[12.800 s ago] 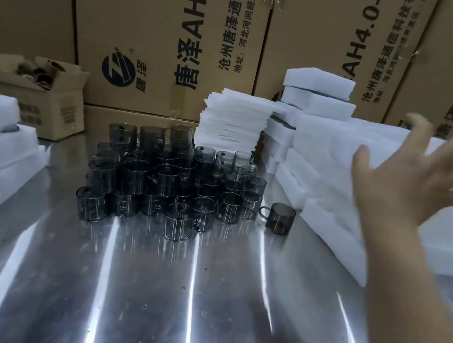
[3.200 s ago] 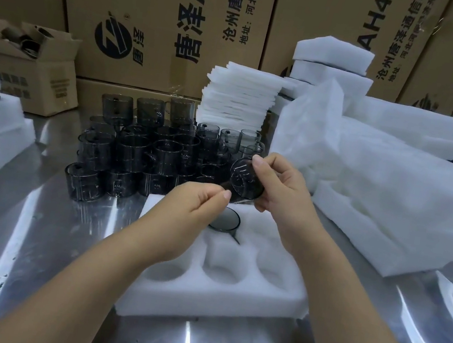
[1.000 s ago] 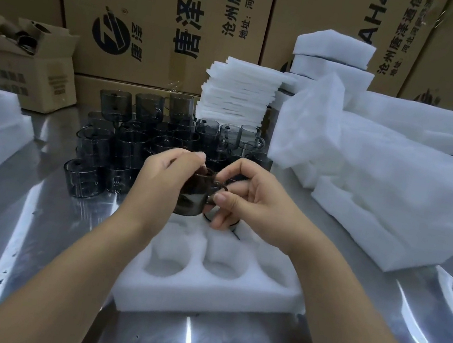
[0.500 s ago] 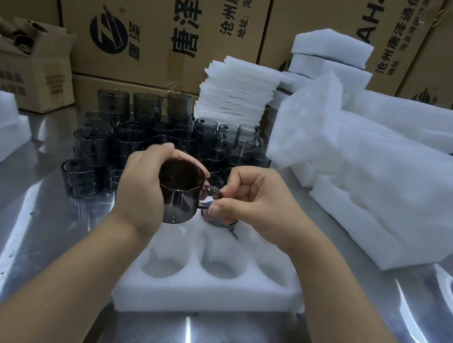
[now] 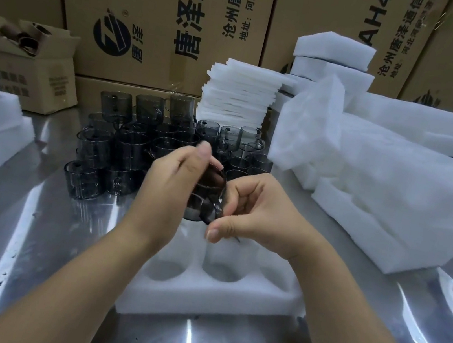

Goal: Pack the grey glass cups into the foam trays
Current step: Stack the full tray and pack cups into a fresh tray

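Over the white foam tray, we hold one grey glass cup up in the air with both hands. Our left hand is wrapped round the cup's left side, with its fingers curled on the glass. Our right hand is curled too, and it pinches the cup's little handle on the right side. Both hands touch the cup, so neither one is nearer.

The cup stands nearly straight up, mouth on top and tipped a little. The tray lies right under it on the shiny table. The empty holes sit below the cup and a bit closer to us. We think the cup must go down and toward us, bottom first. Our wrists bend inward over the tray. Behind our hands, many more cups stand in a bunch.
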